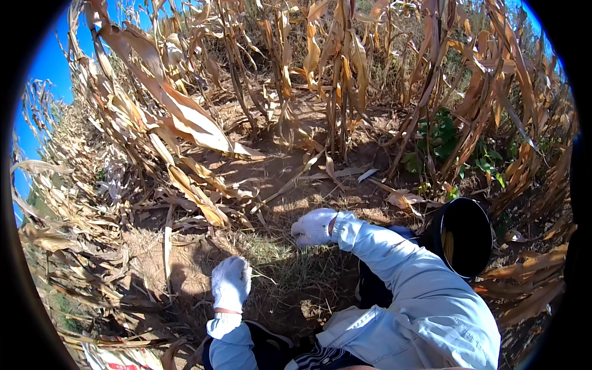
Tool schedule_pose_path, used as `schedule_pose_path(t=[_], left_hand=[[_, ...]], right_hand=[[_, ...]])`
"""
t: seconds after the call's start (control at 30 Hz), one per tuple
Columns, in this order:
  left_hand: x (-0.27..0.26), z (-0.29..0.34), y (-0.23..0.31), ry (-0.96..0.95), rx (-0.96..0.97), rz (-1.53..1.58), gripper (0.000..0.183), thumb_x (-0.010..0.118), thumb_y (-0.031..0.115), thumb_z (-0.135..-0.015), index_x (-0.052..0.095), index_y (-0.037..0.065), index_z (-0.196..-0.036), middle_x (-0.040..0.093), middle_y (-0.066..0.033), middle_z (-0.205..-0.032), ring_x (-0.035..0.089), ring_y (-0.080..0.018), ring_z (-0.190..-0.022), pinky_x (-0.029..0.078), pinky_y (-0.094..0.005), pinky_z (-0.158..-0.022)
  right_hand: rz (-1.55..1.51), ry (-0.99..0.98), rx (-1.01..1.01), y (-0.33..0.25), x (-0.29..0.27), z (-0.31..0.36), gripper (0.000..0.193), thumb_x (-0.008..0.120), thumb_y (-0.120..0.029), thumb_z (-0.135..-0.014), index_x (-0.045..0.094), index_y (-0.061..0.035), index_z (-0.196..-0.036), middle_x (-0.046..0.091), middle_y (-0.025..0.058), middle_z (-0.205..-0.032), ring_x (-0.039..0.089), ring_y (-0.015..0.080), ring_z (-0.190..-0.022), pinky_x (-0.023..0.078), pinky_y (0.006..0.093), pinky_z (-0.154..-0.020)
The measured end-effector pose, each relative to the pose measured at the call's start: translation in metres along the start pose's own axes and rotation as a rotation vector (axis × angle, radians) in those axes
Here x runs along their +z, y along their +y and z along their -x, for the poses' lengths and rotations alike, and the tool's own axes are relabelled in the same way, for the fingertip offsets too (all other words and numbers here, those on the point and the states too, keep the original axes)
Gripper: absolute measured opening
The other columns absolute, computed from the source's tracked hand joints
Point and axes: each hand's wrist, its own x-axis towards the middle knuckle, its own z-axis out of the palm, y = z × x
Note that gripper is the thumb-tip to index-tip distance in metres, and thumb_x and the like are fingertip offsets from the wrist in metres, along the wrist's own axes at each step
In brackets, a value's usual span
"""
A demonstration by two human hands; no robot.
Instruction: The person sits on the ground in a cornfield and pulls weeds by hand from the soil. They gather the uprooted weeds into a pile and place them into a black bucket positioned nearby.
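Two white-gloved hands are seen low in the frame: the left hand (230, 282) hangs loosely curled, grasping nothing; the right hand (314, 226) likewise, over dry grass (280, 259). A black bucket (464, 237) is carried at lower right among dried maize stalks (185, 117).

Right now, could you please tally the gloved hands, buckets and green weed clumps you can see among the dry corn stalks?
White-gloved hands: 2, the left hand and the right hand
Black bucket: 1
Green weed clump: 1
Total: 4
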Motion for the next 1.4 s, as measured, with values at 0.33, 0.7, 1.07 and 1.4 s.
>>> schedule_pose_path(t=[0.33,0.7,1.07,1.4], left_hand=[[-0.008,0.0,0.003,-0.222,-0.052,-0.02,0.027,0.074,0.027,-0.091,0.064,0.006,-0.078,0.063,-0.0163,-0.081,0.066,-0.0427,-0.082,0.052,-0.0531,-0.074],[0.0,0.006,-0.005,-0.121,-0.007,-0.064,0.024,0.079,0.028,-0.088,0.069,0.006,-0.089,0.069,-0.0189,-0.09,0.068,-0.0454,-0.087,0.054,-0.0531,-0.076],[-0.005,0.002,0.002,-0.266,-0.101,-0.09,0.03,0.073,0.032,-0.09,0.066,0.007,-0.074,0.064,-0.018,-0.075,0.068,-0.0427,-0.078,0.055,-0.0531,-0.073],[-0.006,0.001,0.004,-0.137,-0.121,0.036,0.018,0.072,0.021,-0.091,0.066,0.006,-0.083,0.065,-0.0181,-0.08,0.067,-0.0452,-0.079,0.053,-0.053,-0.069]], right_hand=[[0.005,0.022,-0.019,0.003,0.006,-0.002,0.048,0.061,-0.04,-0.101,0.066,-0.0131,-0.14,0.074,0.0158,-0.127,0.07,0.0369,-0.12,0.054,0.0506,-0.103],[0.013,0.021,-0.017,-0.001,0.005,-0.001,0.045,0.06,-0.037,-0.1,0.067,-0.0127,-0.137,0.076,0.0153,-0.122,0.072,0.0362,-0.115,0.056,0.0503,-0.099],[0.019,0.014,-0.022,0.0,0.01,-0.004,0.044,0.06,-0.039,-0.1,0.068,-0.0138,-0.135,0.075,0.016,-0.12,0.071,0.0375,-0.115,0.055,0.0511,-0.1],[0.014,0.013,-0.034,0.002,0.014,-0.008,0.043,0.059,-0.036,-0.099,0.068,-0.0131,-0.134,0.077,0.0163,-0.116,0.073,0.0365,-0.112,0.056,0.0507,-0.098]])
